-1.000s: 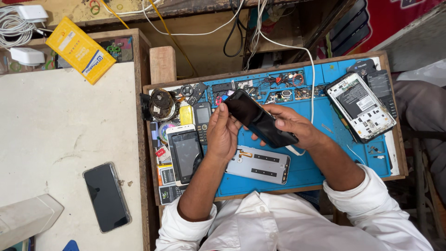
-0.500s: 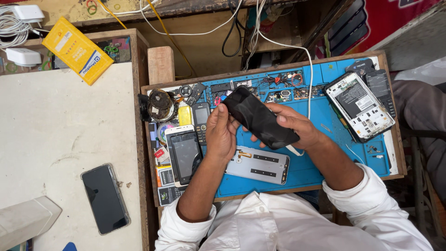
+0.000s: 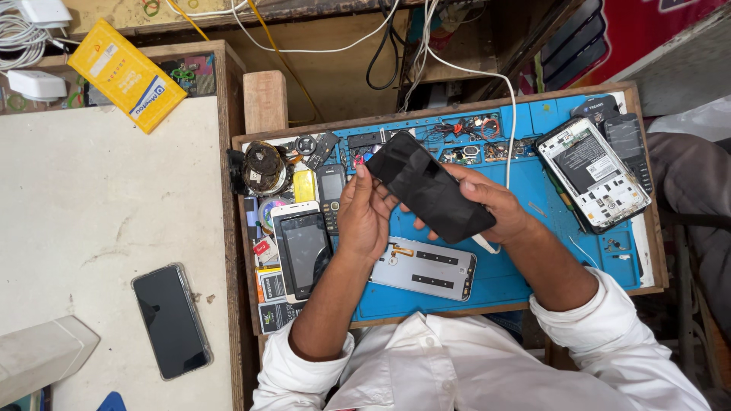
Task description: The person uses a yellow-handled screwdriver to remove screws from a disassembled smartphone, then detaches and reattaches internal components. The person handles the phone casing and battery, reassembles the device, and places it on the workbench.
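Observation:
I hold a black smartphone (image 3: 428,185) over the blue work mat (image 3: 533,190), its dark face up and tilted. My right hand (image 3: 495,204) grips it from below at its right end. My left hand (image 3: 365,213) touches its left edge with the fingertips near the top corner. Under my hands lies a silver phone frame (image 3: 424,269) flat on the mat. A white-rimmed smartphone (image 3: 302,247) lies just left of my left wrist, beside a small black keypad phone (image 3: 330,190).
An opened phone with its back exposed (image 3: 594,173) lies at the mat's right end. Small parts and wires (image 3: 464,141) crowd the mat's far edge. On the white table to the left lie a black smartphone (image 3: 171,320), a yellow box (image 3: 127,74) and white chargers (image 3: 34,84).
The black smartphone has turned slightly in my hands and my left fingers have shifted along its left edge. Everything else is as before.

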